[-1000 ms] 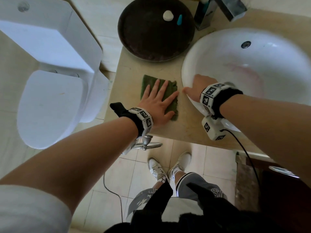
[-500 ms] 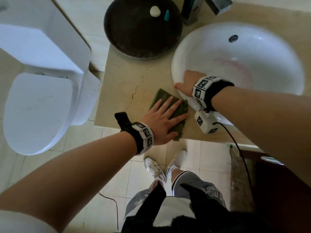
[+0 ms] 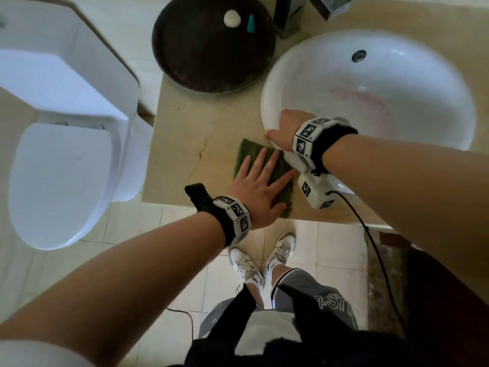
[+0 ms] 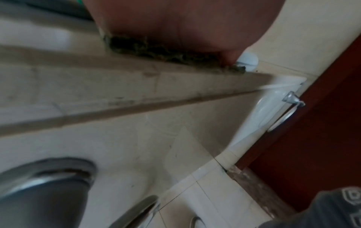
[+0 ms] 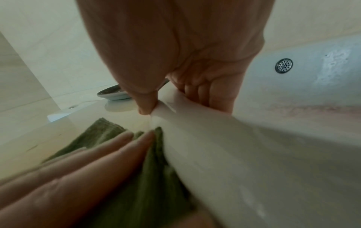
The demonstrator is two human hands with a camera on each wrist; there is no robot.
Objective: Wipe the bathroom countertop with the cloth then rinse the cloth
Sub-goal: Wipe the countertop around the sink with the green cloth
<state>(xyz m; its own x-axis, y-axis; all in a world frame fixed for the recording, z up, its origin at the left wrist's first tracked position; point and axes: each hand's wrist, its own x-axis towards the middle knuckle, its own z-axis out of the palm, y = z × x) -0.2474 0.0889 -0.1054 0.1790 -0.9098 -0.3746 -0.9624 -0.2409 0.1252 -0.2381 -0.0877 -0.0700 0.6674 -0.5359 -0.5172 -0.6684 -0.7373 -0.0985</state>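
Note:
A green cloth [image 3: 247,152] lies on the beige countertop [image 3: 190,144], close to the front edge and against the white sink [image 3: 397,75]. My left hand [image 3: 258,181] presses flat on the cloth with straight, spread fingers. In the left wrist view the cloth [image 4: 156,49] shows under the palm [image 4: 175,23] at the counter's edge. My right hand [image 3: 283,131] grips the sink's left rim. The right wrist view shows that hand [image 5: 181,80] with the thumb outside the rim [image 5: 195,123] and the fingers inside the bowl. The cloth [image 5: 101,132] and left fingers [image 5: 109,148] lie just below.
A dark round tray [image 3: 201,56] holding a white lump [image 3: 232,18] and a teal piece [image 3: 251,23] sits at the counter's back left. A toilet [image 3: 60,154] stands left of the counter. A black cable [image 3: 370,234] hangs from my right wrist. Tiled floor and my shoes are below.
My left hand slid the cloth across the counter, toward the front edge and up against the sink. The right hand kept its hold on the sink rim.

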